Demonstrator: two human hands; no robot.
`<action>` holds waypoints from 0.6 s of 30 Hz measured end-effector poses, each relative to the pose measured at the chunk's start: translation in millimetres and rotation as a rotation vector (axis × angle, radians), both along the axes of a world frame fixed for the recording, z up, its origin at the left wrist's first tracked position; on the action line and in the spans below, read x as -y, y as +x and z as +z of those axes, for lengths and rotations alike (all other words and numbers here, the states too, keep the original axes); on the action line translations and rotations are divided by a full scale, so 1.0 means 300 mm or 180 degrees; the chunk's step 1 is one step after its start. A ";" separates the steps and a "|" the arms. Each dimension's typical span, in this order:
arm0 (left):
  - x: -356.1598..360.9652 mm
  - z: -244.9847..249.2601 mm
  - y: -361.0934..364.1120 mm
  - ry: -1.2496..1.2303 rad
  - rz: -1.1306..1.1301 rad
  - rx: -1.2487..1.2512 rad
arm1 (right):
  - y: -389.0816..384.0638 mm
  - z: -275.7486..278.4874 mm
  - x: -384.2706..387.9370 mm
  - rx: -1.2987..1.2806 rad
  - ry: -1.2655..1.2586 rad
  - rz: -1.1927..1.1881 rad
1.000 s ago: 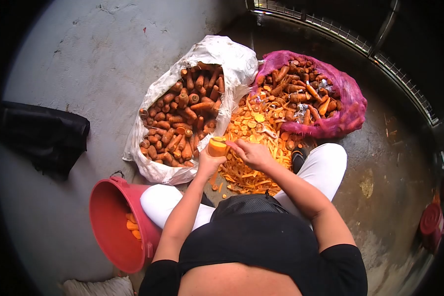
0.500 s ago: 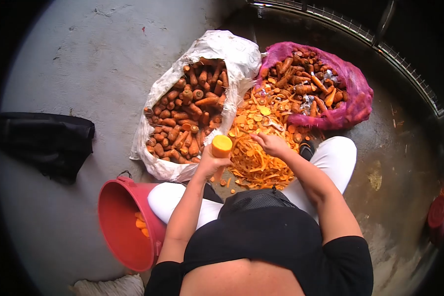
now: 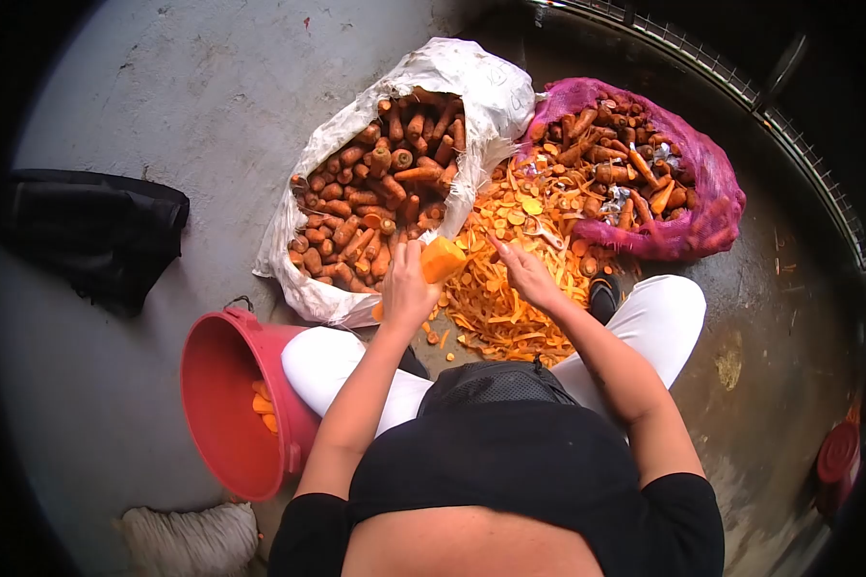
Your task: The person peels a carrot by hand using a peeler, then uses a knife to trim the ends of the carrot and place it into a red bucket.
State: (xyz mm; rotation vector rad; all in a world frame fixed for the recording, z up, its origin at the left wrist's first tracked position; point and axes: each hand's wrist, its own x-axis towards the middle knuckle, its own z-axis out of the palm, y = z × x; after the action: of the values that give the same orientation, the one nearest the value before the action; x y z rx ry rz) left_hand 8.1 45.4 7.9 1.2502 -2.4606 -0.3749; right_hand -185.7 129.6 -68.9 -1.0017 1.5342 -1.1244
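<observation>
A thick, peeled orange carrot (image 3: 444, 260) is gripped in my left hand (image 3: 409, 293), its cut end tilted up and to the right. Close by on the right, my right hand (image 3: 531, 276) is closed, with a small, thin, dark tool partly showing at the fingertips; its kind is too small to make out. A gap separates this hand from the carrot. Beneath both hands spreads a heap of carrot peelings and cut slices (image 3: 510, 322). Unpeeled carrots (image 3: 361, 207) fill the open white sack (image 3: 303, 296) just beyond my left hand.
At the far right lies a pink mesh bag (image 3: 717, 202) with carrots and scraps. A red bucket (image 3: 303, 413) lies tilted by my left leg, several peeled carrot pieces (image 3: 264, 408) inside. Black cloth (image 3: 96, 231) and a whitish sack (image 3: 188, 540) are on the floor at left.
The carrot in my left hand has turned from end-up to tilted rightward, and that hand has risen slightly. My right hand is raised a little. The whole view has shifted somewhat.
</observation>
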 end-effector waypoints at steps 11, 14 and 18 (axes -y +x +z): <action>0.051 -0.147 -0.012 -0.0794 0.0034 -0.0073 | 0.109 0.082 -0.055 -0.0528 -0.0875 -0.0074; 0.058 -0.188 -0.002 -0.1090 -0.0075 -0.0121 | 0.115 0.129 -0.062 -0.0583 -0.0711 -0.0012; 0.039 -0.161 -0.014 -0.1139 0.0018 -0.0136 | 0.120 0.137 -0.060 -0.0481 -0.0646 0.0035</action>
State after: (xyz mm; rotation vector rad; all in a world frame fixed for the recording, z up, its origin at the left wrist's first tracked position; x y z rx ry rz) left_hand 3.9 33.6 -40.5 1.0843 -2.3531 0.0417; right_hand -149.7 147.7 -27.8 -1.2551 1.5526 -1.2386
